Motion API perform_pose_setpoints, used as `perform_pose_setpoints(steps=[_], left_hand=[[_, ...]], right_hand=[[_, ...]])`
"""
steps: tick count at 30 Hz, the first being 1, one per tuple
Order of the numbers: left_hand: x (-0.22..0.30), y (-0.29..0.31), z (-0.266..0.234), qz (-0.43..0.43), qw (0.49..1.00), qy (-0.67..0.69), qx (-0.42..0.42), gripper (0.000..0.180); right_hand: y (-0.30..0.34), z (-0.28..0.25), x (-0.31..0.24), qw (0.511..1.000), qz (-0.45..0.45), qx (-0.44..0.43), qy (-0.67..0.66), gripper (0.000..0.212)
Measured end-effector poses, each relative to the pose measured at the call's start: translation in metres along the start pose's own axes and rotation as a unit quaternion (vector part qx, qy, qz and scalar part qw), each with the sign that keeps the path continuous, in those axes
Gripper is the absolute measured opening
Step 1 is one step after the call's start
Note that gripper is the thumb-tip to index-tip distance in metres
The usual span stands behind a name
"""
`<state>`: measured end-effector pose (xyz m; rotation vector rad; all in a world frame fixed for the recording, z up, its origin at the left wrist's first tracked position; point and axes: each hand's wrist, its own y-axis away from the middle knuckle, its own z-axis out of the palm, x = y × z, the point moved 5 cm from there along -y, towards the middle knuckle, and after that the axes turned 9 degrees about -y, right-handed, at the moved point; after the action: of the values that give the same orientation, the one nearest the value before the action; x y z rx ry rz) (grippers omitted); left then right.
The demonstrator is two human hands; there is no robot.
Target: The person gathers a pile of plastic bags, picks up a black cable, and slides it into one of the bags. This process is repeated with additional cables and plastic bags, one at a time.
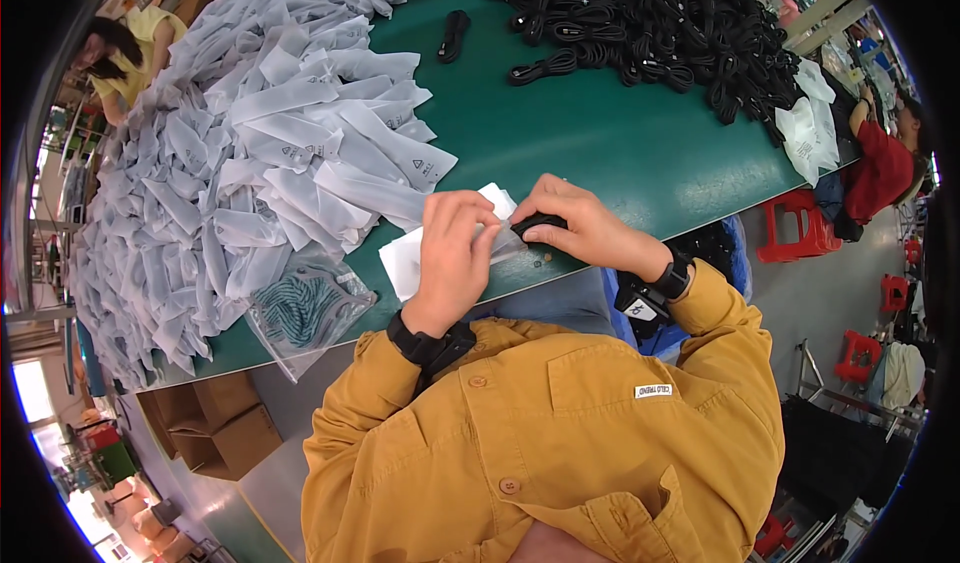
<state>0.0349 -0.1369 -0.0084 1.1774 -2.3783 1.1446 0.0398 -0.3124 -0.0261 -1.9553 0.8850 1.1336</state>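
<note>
At the near edge of the green table (560, 143), my right hand (590, 228) pinches a coiled black cable (538, 225). The cable is at the mouth of a translucent plastic bag (508, 246). My left hand (455, 258) has curled fingers on the bag's other side, gripping it; its fingertips are partly hidden. Beneath both hands lies a white stack of flat bags (402, 263). To the left rises a large heap of filled frosted bags (290, 133).
Coiled black cables (640, 33) are piled at the far right, with a single cable coil (453, 37) apart. A clear bag with green cord (305, 303) lies at the near left edge. Cardboard box (222, 423), blue-lined bin (735, 253) and red stool (797, 227) stand below. Other people sit both sides.
</note>
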Motion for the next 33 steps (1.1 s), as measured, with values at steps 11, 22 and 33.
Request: perform_pose_setpoints(steps=[11, 22, 33], left_hand=[[-0.048, -0.021, -0.024, -0.293, 0.846, 0.445, 0.002, 0.014], [-0.033, -0.024, -0.047, -0.146, 0.989, 0.014, -0.019, 0.016], [-0.011, 0.015, 0.039, -0.068, 0.989, -0.099, -0.082, 0.010]], right_hand=[[-0.038, -0.001, -0.036, 0.989, -0.106, 0.043, -0.090, 0.042], [-0.093, -0.109, 0.092, 0.852, -0.034, 0.119, 0.508, 0.035], [-0.022, -0.037, 0.021, 0.979, -0.007, 0.109, 0.170, 0.026]])
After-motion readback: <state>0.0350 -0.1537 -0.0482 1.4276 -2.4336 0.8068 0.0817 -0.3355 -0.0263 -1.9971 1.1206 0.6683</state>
